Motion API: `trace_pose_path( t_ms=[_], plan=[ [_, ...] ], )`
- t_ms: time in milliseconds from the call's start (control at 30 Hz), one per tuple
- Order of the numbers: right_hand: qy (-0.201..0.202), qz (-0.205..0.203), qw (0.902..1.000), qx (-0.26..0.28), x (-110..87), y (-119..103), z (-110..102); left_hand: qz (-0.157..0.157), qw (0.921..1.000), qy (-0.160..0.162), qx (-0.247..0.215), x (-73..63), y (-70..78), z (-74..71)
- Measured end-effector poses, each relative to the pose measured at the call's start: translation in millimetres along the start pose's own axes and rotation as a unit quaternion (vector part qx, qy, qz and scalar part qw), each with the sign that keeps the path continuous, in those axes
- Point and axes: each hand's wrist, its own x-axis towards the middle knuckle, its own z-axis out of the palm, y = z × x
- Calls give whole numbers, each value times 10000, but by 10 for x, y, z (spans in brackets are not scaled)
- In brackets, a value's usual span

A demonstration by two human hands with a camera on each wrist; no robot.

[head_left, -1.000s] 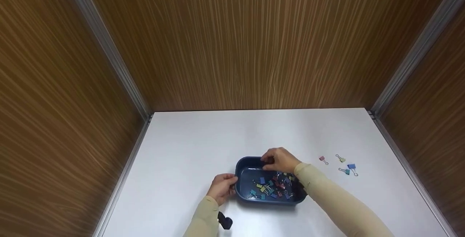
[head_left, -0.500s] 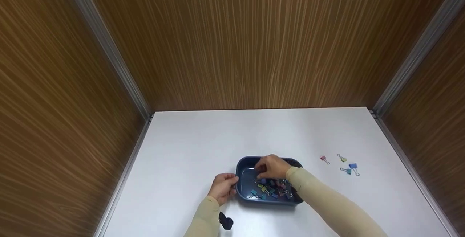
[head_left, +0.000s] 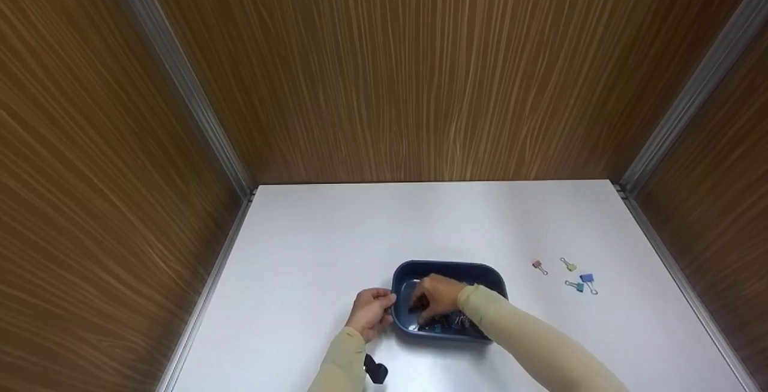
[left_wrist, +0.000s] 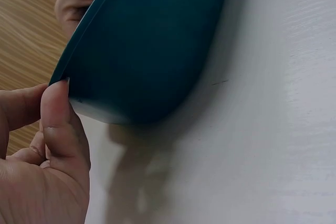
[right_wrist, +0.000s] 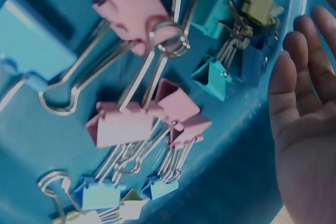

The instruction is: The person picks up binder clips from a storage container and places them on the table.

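Observation:
A dark blue bin (head_left: 459,263) stands on the white table with several colourful binder clips inside. My left hand (head_left: 370,313) pinches its left rim; in the left wrist view, thumb and fingers of the left hand (left_wrist: 58,150) meet at the edge of the bin (left_wrist: 147,40). My right hand (head_left: 437,297) reaches down inside, over the clips, and hides many of them. Close up in the right wrist view, the right hand (right_wrist: 310,103) lies beside a heap with a pink binder clip (right_wrist: 137,11) and a teal binder clip (right_wrist: 211,77), its fingers apart from the thumb and gripping nothing visible.
To the right of the bin lie a pink clip (head_left: 537,265), a yellow clip (head_left: 569,266), a teal clip (head_left: 578,287) and a blue clip (head_left: 587,278) on the white table (head_left: 312,230). Wood-grain panels (head_left: 384,80) enclose the back and sides.
The right hand has moved from the bin's far rim down and to the left, into the bin among the clips. My left hand keeps its pinch on the rim.

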Motion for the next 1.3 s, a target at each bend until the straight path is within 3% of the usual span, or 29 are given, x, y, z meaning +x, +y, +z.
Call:
trace_pose_path(
  t_ms=[333, 933, 1300],
  plan=[
    [-407, -270, 9972, -569, 17, -69, 117, 131, 9998, 85, 88, -47, -7, 27],
    [-269, 222, 9977, -585, 49, -86, 109, 165, 9998, 115, 69, -47, 0, 38],
    [-17, -15, 9977, -676, 52, -8, 76, 227, 9996, 157, 113, -32, -2, 38]
  ],
)
